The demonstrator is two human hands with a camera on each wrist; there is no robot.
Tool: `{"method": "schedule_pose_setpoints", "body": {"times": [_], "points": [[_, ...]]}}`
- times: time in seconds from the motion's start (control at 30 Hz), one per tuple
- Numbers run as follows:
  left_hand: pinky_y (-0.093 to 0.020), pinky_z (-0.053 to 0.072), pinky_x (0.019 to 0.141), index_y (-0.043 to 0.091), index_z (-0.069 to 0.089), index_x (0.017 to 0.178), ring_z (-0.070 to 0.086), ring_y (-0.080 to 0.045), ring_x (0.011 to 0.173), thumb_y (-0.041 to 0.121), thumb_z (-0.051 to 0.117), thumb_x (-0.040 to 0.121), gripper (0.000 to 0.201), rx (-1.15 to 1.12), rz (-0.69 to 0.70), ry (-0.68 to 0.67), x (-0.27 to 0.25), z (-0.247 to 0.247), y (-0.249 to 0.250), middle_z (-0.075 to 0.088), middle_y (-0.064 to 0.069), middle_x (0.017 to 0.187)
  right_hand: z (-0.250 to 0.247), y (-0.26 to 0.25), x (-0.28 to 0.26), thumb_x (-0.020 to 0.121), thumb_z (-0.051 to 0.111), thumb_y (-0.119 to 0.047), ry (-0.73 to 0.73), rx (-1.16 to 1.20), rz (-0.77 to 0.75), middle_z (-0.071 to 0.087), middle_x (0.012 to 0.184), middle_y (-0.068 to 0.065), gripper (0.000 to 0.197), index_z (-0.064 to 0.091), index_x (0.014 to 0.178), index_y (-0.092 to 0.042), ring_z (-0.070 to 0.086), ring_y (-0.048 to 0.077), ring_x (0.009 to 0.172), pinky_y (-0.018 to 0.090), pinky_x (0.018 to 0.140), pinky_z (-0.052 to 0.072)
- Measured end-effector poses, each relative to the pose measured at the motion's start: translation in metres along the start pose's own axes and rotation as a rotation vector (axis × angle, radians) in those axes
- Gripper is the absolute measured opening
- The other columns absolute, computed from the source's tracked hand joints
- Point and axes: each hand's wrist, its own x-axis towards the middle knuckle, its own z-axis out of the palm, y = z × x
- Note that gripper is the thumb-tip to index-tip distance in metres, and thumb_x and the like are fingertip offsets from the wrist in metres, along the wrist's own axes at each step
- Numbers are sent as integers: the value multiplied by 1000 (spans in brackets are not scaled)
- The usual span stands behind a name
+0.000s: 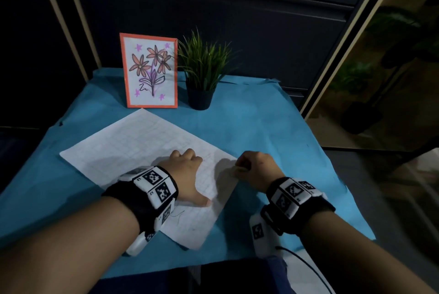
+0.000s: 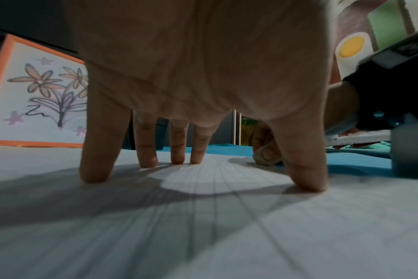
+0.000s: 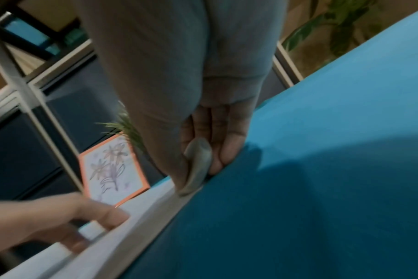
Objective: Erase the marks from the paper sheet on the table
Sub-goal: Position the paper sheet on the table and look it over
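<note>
A white squared paper sheet [image 1: 133, 149] lies at an angle on the blue table cover [image 1: 261, 127]. My left hand [image 1: 185, 170] presses down on the sheet with its fingers spread and straight; the fingertips [image 2: 93, 175] stand on the paper [image 2: 203, 226]. My right hand [image 1: 251, 163] pinches a small grey eraser [image 3: 197, 166] between thumb and fingers, at the sheet's right edge [image 3: 141, 217]. The eraser [image 2: 266, 160] touches down where the paper meets the cover. A faint pencil squiggle [image 1: 179, 215] shows on the sheet near my left wrist.
A framed flower drawing with an orange border [image 1: 149, 70] stands at the back of the table, with a small potted plant [image 1: 202, 75] to its right. Black panels rise behind them. The blue cover [image 3: 322, 169] stretches to the right of the sheet.
</note>
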Motion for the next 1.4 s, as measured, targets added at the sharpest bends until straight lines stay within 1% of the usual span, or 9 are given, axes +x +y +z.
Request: {"method": "schedule_pose_setpoints", "body": {"times": [0.17, 0.27, 0.5, 0.73, 0.83, 0.97, 1.13, 1.3, 1.4], "points": [[-42, 41, 101, 22, 23, 148, 29, -24, 131, 74, 63, 69, 103, -6, 2, 11, -2, 1, -1, 26, 3, 146, 0, -5, -10, 80, 71, -19, -53, 63, -43, 59, 80, -4, 13, 69, 91, -14, 52, 10, 74, 1, 53, 35], [-41, 41, 100, 21, 24, 147, 30, -24, 131, 73, 63, 69, 102, -9, 6, 14, -2, 2, -2, 26, 3, 146, 10, -11, -21, 79, 69, -18, -129, 10, -137, 58, 75, -7, 7, 67, 86, -20, 51, 9, 70, 3, 55, 35], [-40, 40, 101, 21, 24, 148, 30, -24, 131, 76, 61, 69, 103, 8, 11, 11, 1, 2, -1, 27, 3, 146, 0, 1, 4, 82, 61, -15, 30, -32, 28, 65, 87, 4, 15, 68, 94, -11, 51, 15, 76, 17, 63, 36], [-39, 28, 114, 18, 18, 149, 18, -21, 142, 69, 71, 66, 111, -62, 57, -35, -10, 2, -8, 15, 1, 158, 8, -13, -22, 79, 69, -13, -68, 57, -151, 59, 77, -4, 10, 68, 89, -12, 51, 10, 71, 9, 60, 37], [-37, 17, 118, 24, 8, 153, 3, -21, 148, 72, 68, 68, 115, -59, 38, -59, -15, 8, -11, -5, 0, 162, 14, -12, -27, 80, 68, -15, -82, 39, -171, 59, 75, -5, 10, 68, 90, -13, 50, 9, 68, 7, 58, 36], [-46, 31, 111, 39, 4, 151, 12, -29, 142, 83, 60, 62, 114, -2, -46, -52, -16, 12, -13, 7, -3, 156, 10, -8, -17, 80, 68, -14, 7, 65, -98, 58, 75, -2, 11, 68, 89, -9, 50, 12, 70, 9, 55, 34], [-38, 32, 108, 17, 19, 147, 24, -24, 136, 83, 63, 59, 118, -25, -80, 4, -19, 15, -12, 20, 0, 149, 17, -15, -32, 78, 69, -17, -100, 18, -190, 58, 75, -5, 12, 67, 89, -13, 51, 11, 70, 13, 63, 39], [-38, 31, 108, 16, 19, 147, 24, -25, 136, 83, 62, 60, 118, -20, -96, -1, -19, 14, -10, 19, 0, 150, 15, -8, -25, 81, 69, -18, -25, 69, -127, 61, 78, -5, 10, 68, 89, -13, 55, 10, 73, 7, 60, 37], [-39, 30, 111, 17, 12, 151, 21, -25, 140, 80, 60, 66, 116, -33, -96, -16, -22, 11, -10, 16, -1, 154, 13, -6, -21, 81, 70, -20, -1, 72, -74, 60, 80, -4, 13, 68, 91, -13, 53, 12, 75, 13, 62, 37]]}}
